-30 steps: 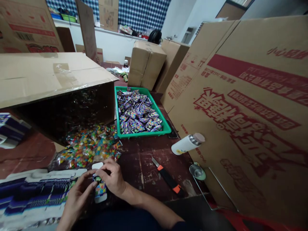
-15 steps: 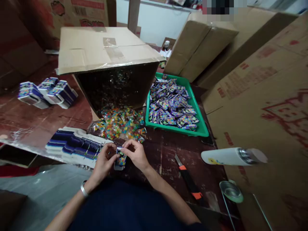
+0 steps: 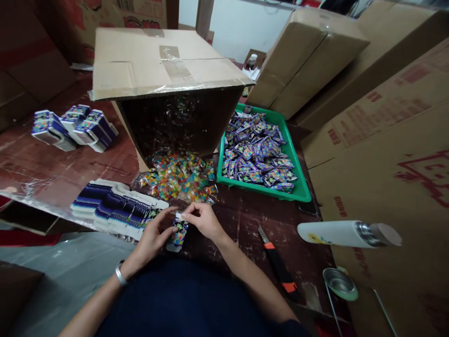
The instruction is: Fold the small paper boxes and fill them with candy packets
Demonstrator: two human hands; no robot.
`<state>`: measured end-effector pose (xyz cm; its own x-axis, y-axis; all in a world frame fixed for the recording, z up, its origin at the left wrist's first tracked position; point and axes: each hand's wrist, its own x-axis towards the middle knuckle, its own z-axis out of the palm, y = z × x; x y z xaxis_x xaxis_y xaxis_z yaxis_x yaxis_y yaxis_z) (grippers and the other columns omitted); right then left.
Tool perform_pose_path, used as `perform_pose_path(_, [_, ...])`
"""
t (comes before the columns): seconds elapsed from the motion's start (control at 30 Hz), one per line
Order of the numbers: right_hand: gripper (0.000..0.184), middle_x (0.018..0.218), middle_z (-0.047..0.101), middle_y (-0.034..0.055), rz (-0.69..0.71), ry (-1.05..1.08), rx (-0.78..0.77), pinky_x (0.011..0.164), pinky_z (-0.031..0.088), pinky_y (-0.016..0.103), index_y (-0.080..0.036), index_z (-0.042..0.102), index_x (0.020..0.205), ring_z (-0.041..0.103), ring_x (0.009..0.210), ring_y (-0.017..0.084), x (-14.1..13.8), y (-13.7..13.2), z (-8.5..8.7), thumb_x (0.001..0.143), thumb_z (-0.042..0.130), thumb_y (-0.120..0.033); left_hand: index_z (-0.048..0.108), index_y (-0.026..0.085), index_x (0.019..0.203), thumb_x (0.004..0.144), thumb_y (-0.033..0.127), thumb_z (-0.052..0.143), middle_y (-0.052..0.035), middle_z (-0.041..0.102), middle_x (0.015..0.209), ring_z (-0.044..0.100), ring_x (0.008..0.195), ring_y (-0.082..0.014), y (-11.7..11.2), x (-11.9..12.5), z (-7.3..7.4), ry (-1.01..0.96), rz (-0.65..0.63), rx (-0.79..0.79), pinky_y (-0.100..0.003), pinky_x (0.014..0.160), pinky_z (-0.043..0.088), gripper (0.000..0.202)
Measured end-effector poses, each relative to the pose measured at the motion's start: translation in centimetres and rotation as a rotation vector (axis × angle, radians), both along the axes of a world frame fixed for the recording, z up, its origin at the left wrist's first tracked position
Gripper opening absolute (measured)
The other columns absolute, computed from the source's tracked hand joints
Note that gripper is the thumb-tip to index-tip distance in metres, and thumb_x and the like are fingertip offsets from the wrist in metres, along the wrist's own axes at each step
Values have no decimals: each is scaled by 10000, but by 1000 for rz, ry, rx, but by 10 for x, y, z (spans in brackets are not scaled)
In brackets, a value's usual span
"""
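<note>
Now our left hand point(image 3: 151, 239) has straightened its forefinger, thumb against the small carton point(image 3: 180, 233) between our hands, whether gripping we cannot tell, seemingly leaving the top flap point(image 3: 178, 216) to our right hand point(image 3: 206, 223), which pinches it.

Sm. purple-print box point(image 3: 180, 234), wht. flap point(image 3: 174, 248) out
</note>
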<state>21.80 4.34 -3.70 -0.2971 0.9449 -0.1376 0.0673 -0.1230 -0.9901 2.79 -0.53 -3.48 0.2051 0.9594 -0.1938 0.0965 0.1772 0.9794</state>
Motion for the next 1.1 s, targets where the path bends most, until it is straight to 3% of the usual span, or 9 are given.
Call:
perform_pose_path(0.13, [276,775,678,31,-12,-50,222,745,490,304,-191,647,680,623,755,177,0,-14,4,895,658,-363,658,208,1162,843,313,679,-76,711,1150,654,1106,-251,-4,2,-5,-24,43,-7,-373,977,508,337])
perform_pose_path(0.27, [276,899,706,50,54,-157,299,738,507,296,-204,683,726,652,813,183,19,-17,2,933,622,-377,639,189,1061,836,336,682,-63,702,1032,673,964,-221,-9,1,-15,-43,10,-76,-328,846,537,273])
perform_pose_path(0.37, [139,960,689,65,-179,-497,343,731,500,303,-213,714,895,648,840,202,44,-3,-4,907,647,-335,587,183,1002,827,345,683,-36,677,933,662,843,-193,-7,-11,-17,39,-105,-92,-294,750,536,257])
perform_pose_path(0.43, [151,967,663,73,-301,-752,332,750,490,318,-212,701,962,639,861,222,60,10,-11,870,683,-330,578,190,1055,813,308,682,-47,695,975,668,906,-217,-2,-24,-12,157,-211,-62,-325,815,540,288])
perform_pose_path(0.53, [154,931,638,54,-211,-910,239,711,469,306,-221,684,899,633,813,216,72,21,-22,817,727,-344,569,219,1268,770,234,680,-93,687,1247,619,1178,-284,8,-46,4,331,-373,-15,-413,1041,464,510])
perform_pose_path(0.63, [101,849,646,24,-181,-839,188,677,448,286,-220,638,768,628,731,187,74,23,-30,814,693,-291,652,231,1224,780,242,667,-82,698,1270,623,1191,-300,17,-61,22,399,-538,-26,-407,1052,454,445])
perform_pose_path(0.73, [97,768,674,6,-219,-704,189,689,459,281,-220,621,753,642,714,181,77,20,-32,830,640,-276,698,208,1054,832,323,647,-61,745,1058,677,996,-274,22,-61,27,418,-483,-46,-361,888,510,256])
perform_pose_path(0.9, [115,773,701,25,-284,-459,191,651,507,279,-205,658,853,652,692,183,80,15,-17,825,635,-314,620,172,973,816,397,671,-53,725,885,671,820,-233,20,-34,5,264,-199,-75,-312,730,511,280])
perform_pose_path(1.1, [165,728,677,22,-307,-313,208,612,532,280,-188,675,861,630,640,172,69,0,25,867,653,-352,643,169,1091,811,343,683,-97,751,1058,693,989,-271,14,7,-11,90,-210,-94,-376,870,525,332])
